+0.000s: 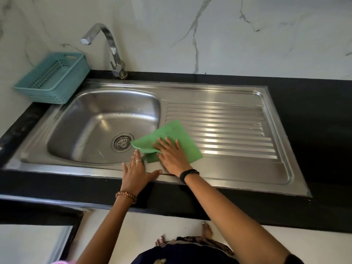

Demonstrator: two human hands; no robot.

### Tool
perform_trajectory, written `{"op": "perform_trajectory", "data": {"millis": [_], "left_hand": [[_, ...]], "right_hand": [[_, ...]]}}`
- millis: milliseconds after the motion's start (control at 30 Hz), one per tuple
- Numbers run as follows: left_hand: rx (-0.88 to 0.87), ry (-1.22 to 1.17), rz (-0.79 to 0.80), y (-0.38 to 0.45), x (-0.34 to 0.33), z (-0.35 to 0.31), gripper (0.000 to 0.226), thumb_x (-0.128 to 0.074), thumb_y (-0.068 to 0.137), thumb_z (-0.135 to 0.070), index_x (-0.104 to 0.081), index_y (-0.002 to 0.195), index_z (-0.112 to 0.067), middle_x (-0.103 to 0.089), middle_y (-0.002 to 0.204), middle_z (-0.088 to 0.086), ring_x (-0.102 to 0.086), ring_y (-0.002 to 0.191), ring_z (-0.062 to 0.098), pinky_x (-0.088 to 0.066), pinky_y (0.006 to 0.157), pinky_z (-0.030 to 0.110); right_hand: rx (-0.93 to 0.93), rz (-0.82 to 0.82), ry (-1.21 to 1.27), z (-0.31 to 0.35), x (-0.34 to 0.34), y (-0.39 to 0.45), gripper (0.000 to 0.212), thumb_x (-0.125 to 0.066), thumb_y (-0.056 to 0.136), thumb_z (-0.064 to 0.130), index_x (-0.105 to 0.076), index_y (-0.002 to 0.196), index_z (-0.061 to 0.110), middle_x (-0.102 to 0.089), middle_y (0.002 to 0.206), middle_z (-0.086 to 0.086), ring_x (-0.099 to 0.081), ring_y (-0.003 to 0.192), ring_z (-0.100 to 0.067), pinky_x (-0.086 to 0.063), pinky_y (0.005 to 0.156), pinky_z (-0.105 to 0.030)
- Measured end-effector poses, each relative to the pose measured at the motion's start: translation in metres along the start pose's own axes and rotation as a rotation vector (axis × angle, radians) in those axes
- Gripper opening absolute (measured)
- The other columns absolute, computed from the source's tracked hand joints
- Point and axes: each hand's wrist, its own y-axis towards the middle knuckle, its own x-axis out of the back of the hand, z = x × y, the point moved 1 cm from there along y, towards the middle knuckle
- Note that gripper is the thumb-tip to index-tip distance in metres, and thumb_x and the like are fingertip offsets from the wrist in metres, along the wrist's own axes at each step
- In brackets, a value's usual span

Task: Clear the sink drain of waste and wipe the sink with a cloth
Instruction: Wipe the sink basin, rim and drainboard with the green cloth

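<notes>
Over the sink [219,168]: one green cloth [171,134] straddling basin edge and drainboard, right hand [172,156] flat on it, fingers spread. Left hand [136,171] flat on front rim. One drain strainer [122,142], one teal basket [52,78], contents not visible.

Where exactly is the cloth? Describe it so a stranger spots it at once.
Start at the steel sink set in the black counter. Between the round bowl with its drain and the ribbed draining board, the cloth lies flat under the right hand, one corner hanging over the bowl's edge. It is the only green, soft thing there; the basket is teal plastic.
</notes>
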Motion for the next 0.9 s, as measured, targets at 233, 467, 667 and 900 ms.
{"op": "perform_trajectory", "data": {"millis": [233, 467, 667, 900], "left_hand": [[-0.286, 0.126, 0.216, 0.019, -0.027, -0.047, 0.098, -0.056, 0.076, -0.062, -0.001, 0.148, -0.024, 0.004, 0.159, 0.002, 0.005, 0.146, 0.021, 0.011, 0.113, 0.053], [-0.256, 0.163, 0.275, 0.027, -0.037, -0.057, 0.104, -0.057, 0.073, -0.065, 0.003, 0.148, -0.025, 0.011, 0.158, 0.002, 0.010, 0.145, 0.026, 0.009, 0.111, 0.059], [-0.064, 0.139, 0.150, 0.016, -0.021, -0.019, 0.108, -0.054, 0.072, -0.069, 0.004, 0.148, -0.020, 0.012, 0.157, 0.011, 0.009, 0.145, 0.029, 0.009, 0.110, 0.060], [-0.003, 0.085, 0.142, 0.002, -0.013, -0.017, 0.103, -0.052, 0.078, -0.065, 0.000, 0.148, -0.010, 0.005, 0.157, 0.017, 0.002, 0.146, 0.028, 0.000, 0.117, 0.048]], "right_hand": [[-0.443, -0.091, -0.125, -0.149, 0.067, -0.053, 0.045, -0.030, 0.098, 0.019, -0.031, 0.143, 0.018, -0.012, 0.158, -0.001, -0.010, 0.146, -0.022, -0.013, 0.113, -0.057], [-0.631, -0.042, -0.274, -0.226, 0.097, -0.114, 0.043, -0.036, 0.096, 0.016, -0.037, 0.138, 0.009, -0.020, 0.153, -0.013, -0.017, 0.142, -0.030, -0.023, 0.112, -0.058], [-0.587, -0.070, -0.166, -0.170, 0.061, -0.120, 0.041, -0.035, 0.098, 0.018, -0.037, 0.139, 0.015, -0.005, 0.158, -0.016, -0.004, 0.145, -0.038, -0.013, 0.114, -0.061], [-0.303, -0.012, 0.012, -0.060, 0.023, -0.036, 0.049, -0.024, 0.100, 0.037, -0.014, 0.148, 0.032, 0.003, 0.160, -0.004, 0.007, 0.146, -0.028, 0.008, 0.113, -0.057]]}}
